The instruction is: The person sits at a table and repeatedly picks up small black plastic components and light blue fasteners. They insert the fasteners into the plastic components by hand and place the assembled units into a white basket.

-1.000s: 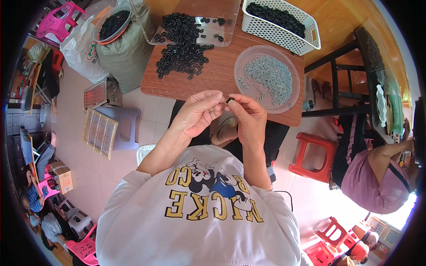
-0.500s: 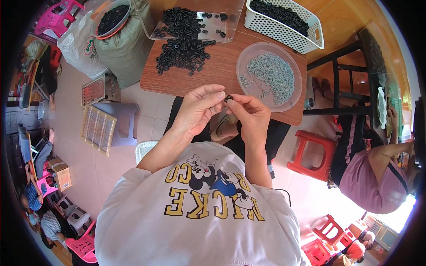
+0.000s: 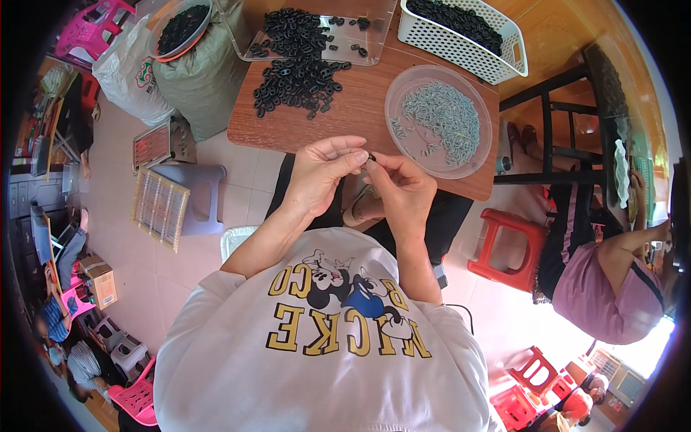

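My left hand [image 3: 321, 175] and my right hand [image 3: 404, 189] meet just off the table's near edge. Between their fingertips sits a small black oval piece [image 3: 371, 157], mostly hidden by the fingers. Both hands pinch it, thumb against forefinger. Whether a second tiny part is held with it cannot be made out. Past my left hand, a heap of black oval pieces with holes [image 3: 294, 81] spreads over the tabletop. A round clear tub [image 3: 394, 97] stands beyond my right hand, with many thin silvery, screw-like pieces [image 3: 448, 122] in it.
A clear bin [image 3: 374, 50] with more black pieces lies tipped at the table's far side. Behind the tub is a white perforated basket [image 3: 461, 54] of black parts. Sacks [image 3: 205, 93] stand at the left, a red stool [image 3: 507, 248] at the right, near another person [image 3: 604, 288].
The black piece has turned slightly between my fingertips and shows less. My right fingers have shifted a little around it. Both hands stay in the same place.
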### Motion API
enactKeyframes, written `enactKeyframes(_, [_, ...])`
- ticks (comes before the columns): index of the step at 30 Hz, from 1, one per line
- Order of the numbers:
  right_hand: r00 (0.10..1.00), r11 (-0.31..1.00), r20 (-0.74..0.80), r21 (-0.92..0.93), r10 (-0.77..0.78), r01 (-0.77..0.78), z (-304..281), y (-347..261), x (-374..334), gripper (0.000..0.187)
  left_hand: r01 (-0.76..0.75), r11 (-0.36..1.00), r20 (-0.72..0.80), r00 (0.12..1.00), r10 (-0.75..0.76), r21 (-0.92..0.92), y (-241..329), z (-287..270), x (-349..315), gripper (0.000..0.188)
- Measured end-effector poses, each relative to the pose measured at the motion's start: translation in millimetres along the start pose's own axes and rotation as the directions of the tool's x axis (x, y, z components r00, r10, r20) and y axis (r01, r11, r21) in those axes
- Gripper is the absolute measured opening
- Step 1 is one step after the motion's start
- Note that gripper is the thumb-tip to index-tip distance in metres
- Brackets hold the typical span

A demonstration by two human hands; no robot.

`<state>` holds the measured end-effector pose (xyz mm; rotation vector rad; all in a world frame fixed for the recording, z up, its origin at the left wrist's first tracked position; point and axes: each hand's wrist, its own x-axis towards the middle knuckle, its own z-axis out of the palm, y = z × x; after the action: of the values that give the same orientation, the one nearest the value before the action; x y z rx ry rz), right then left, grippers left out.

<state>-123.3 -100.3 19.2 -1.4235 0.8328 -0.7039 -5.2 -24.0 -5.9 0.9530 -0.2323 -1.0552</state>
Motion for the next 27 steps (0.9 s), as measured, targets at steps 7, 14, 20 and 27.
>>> enactKeyframes(7, [0.999,0.997,0.001,0.062,0.044,-0.044,2.6,8.1,5.1,0.015,0.051,0.995,-0.023,0.998,-0.053,-0.087,-2.5,-1.5,4.3,0.026])
enactKeyframes(14, [0.991,0.979,0.049,0.156,0.122,-0.129,-8.0,20.3,3.5,0.013,0.023,0.999,0.032,0.999,-0.024,0.039,-12.0,-10.3,5.1,0.032])
enactKeyframes(20, [0.985,0.956,0.053,0.242,0.161,-0.169,-18.9,39.4,0.4,0.01,0.101,0.993,0.036,0.994,-0.103,0.066,-16.5,-6.6,3.3,0.035])
enactKeyframes(27, [0.991,0.936,-0.029,0.334,0.131,-0.114,-34.0,36.2,3.1,0.012,-0.258,0.459,0.127,0.947,0.297,0.85,11.2,-20.5,59.7,0.022])
